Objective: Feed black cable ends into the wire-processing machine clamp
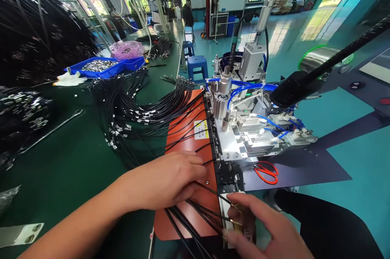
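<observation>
My left hand is over the orange plate, its fingers closed round a black cable. The cable runs right to my right hand, whose thumb and fingers are bent around the cable ends at a white and brass-coloured block. What its fingertips pinch is partly hidden. More black cables lie under my left hand across the plate's lower part. Beyond my hands, spaced cables lead into the black rail along the metal machine.
Red-handled scissors lie right of the rail. Cable bundles spread over the green table. Behind are blue trays of small metal parts, a white glove and blue stools. A solder-like wire spool hangs at right.
</observation>
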The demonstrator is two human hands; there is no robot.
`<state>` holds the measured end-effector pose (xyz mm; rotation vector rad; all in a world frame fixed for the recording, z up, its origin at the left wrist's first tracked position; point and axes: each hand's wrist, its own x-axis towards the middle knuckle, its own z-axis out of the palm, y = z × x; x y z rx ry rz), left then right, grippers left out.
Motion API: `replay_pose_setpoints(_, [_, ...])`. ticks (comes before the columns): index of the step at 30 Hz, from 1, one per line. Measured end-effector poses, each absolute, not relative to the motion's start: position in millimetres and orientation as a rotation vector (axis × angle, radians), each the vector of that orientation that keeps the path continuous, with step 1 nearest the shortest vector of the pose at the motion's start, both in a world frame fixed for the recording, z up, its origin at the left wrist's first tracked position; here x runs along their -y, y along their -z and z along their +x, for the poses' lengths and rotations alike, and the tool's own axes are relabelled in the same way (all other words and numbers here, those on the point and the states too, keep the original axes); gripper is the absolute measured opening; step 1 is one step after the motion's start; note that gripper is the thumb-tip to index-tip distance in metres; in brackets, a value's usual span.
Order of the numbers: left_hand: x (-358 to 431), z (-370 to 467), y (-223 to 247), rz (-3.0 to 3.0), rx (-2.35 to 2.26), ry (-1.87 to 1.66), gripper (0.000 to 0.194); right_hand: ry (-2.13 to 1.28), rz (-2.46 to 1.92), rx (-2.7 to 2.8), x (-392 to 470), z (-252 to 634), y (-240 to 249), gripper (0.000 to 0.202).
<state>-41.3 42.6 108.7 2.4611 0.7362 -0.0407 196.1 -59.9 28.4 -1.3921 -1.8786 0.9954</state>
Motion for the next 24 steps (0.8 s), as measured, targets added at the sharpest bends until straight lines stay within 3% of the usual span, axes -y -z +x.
replay_pose_setpoints(2, [-40.2,-34.1,-103.8,2.439,-0.738,-0.027,0.012,-1.029,-1.47,1.778,55.5,200.4,-29.5,0.016])
replay_pose_setpoints(9, [-19.2,1.7,-64.5,2.347,-0.811,-0.174,0.017,-1.14,-1.567,1.429,49.1,213.9,-10.1,0.027])
replay_pose_setpoints(24, [-5.7,12.7,-13.3,2.274,-1.014,-0.565,0.019,-0.642,-1.583,1.607,56.9,220.9,3.5,0.02])
